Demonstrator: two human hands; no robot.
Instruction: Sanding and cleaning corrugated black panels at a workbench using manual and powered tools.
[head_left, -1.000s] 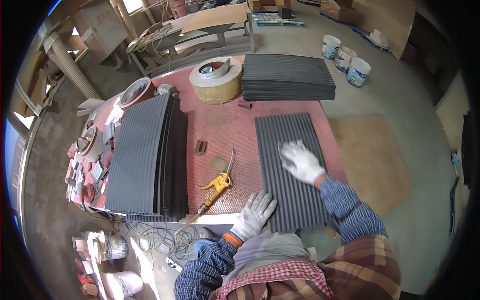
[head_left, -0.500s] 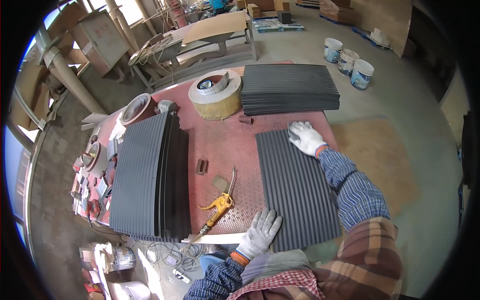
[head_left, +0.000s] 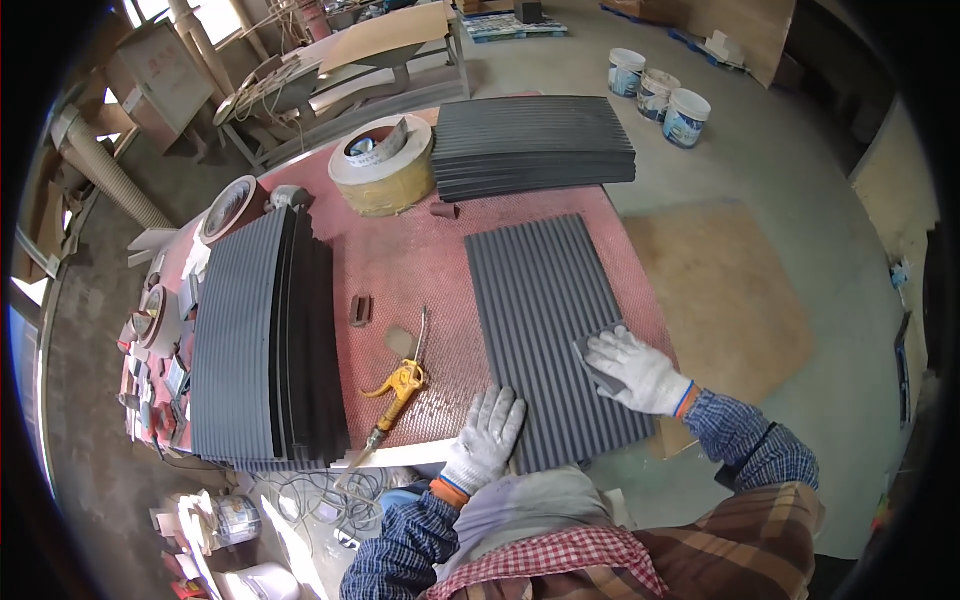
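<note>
A dark grey ribbed panel [head_left: 550,300] lies flat at the right side of the red-topped table. Gloved in white, my right hand [head_left: 640,370] presses a flat dark grey pad, which looks like a sanding pad [head_left: 588,362], onto the panel near its right edge. My left hand [head_left: 485,435], also gloved, rests with fingers spread at the panel's near left corner. Left of that hand lies a yellow air blow gun [head_left: 403,383] with a thin metal nozzle. A round greyish piece [head_left: 400,340] and a small brown block [head_left: 360,310] sit beyond the gun.
One stack of ribbed panels [head_left: 240,340] stands on the left, another stack [head_left: 530,145] at the far edge. Between them are a large tape roll [head_left: 385,180] and a brown tube piece [head_left: 444,210]. Cluttered small pieces [head_left: 165,370] line the left end. Several buckets [head_left: 686,118] stand on the floor.
My right hand has slid from the panel's far end toward me along its right side, and the pad now shows under the fingers. My left hand stays at the near left corner.
</note>
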